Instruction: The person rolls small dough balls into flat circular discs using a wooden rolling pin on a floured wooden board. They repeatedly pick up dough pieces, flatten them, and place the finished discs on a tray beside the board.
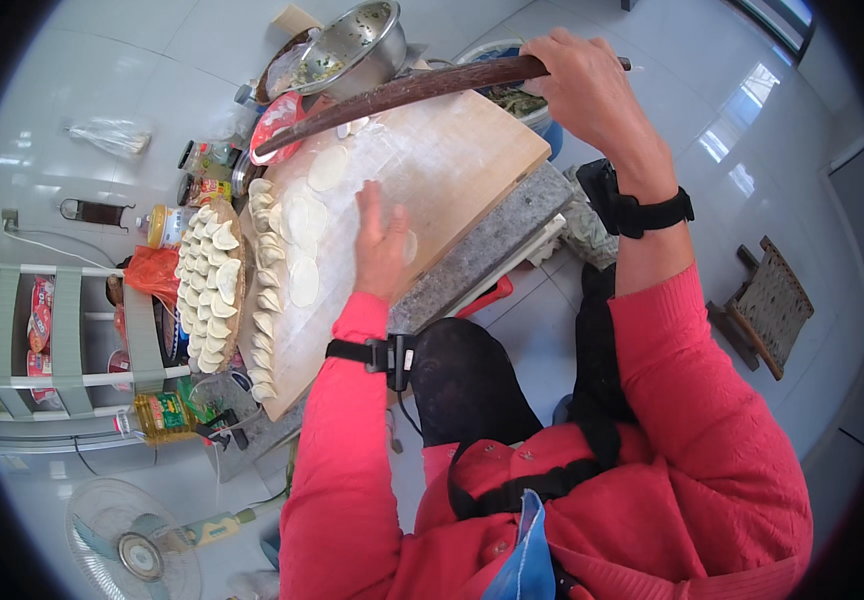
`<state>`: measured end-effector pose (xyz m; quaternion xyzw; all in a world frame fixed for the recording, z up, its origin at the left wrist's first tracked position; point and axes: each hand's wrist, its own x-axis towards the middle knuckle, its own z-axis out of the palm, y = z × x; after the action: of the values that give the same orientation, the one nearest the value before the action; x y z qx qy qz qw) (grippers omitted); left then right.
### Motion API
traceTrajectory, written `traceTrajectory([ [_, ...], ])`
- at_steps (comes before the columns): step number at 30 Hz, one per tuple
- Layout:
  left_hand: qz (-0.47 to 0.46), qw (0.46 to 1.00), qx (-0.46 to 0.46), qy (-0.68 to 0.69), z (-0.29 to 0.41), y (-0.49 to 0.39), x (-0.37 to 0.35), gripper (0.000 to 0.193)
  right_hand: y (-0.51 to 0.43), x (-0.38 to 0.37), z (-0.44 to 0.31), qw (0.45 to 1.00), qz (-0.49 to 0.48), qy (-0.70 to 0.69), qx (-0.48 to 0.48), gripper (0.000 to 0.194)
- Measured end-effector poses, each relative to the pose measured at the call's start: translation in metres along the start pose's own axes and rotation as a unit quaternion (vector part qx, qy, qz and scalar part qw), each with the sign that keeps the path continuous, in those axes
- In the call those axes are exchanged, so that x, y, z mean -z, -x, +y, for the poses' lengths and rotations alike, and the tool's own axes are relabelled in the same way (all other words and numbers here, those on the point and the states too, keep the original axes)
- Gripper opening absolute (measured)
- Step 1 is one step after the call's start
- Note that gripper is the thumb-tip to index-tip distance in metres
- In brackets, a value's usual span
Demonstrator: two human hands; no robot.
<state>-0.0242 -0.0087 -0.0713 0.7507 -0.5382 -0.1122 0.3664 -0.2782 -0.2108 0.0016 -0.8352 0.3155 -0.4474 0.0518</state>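
Note:
My right hand (578, 86) grips one end of a long dark wooden rolling pin (402, 93), raised above the far part of a floured wooden board (469, 142). Slightly blurred, my left hand (378, 244) is over the board, thumb apart from the fingers and nothing visible in it. A small dough piece (410, 247) shows just beside its thumb. To its left lie flat round dough wrappers (304, 282), some overlapping. Filled dumplings (269, 276) form a row along the board's left edge. Beyond them is a round tray (239, 300) covered with more dumplings (207, 292).
Behind the board are a steel bowl (361, 45) with filling remnants and a red bowl (279, 120). Jars (207, 157), an oil bottle (162, 417) and a shelf rack (64, 337) stand left. A fan (139, 555) is lower left, a low stool (766, 304) right.

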Motion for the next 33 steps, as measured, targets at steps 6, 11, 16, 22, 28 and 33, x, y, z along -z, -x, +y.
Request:
traceTrajectory([
  [6, 0.014, 0.981, 0.067, -0.184, 0.033, 0.030, 0.034, 0.034, 0.001, 0.003, 0.003, 1.000, -0.010, 0.010, -0.022, 0.019],
  [11, -0.006, 0.980, 0.069, -0.187, 0.046, 0.034, 0.023, 0.030, 0.001, 0.000, -0.001, 1.000, -0.011, 0.012, 0.004, 0.015],
  [16, -0.018, 0.988, -0.054, -0.147, 0.041, 0.023, 0.022, 0.034, 0.003, -0.006, -0.001, 0.997, -0.072, 0.015, 0.003, 0.017],
  [22, 0.099, 0.967, -0.144, -0.187, 0.041, 0.045, 0.041, 0.037, 0.016, -0.018, -0.005, 0.981, -0.189, -0.033, 0.028, 0.020],
  [28, 0.029, 0.953, -0.017, -0.301, 0.019, 0.075, 0.066, 0.061, 0.035, -0.020, -0.014, 0.953, -0.293, -0.071, 0.035, 0.023],
  [33, -0.047, 0.949, 0.000, -0.312, 0.009, 0.094, 0.054, 0.070, 0.051, -0.020, -0.016, 0.961, -0.256, -0.071, 0.080, 0.022],
])
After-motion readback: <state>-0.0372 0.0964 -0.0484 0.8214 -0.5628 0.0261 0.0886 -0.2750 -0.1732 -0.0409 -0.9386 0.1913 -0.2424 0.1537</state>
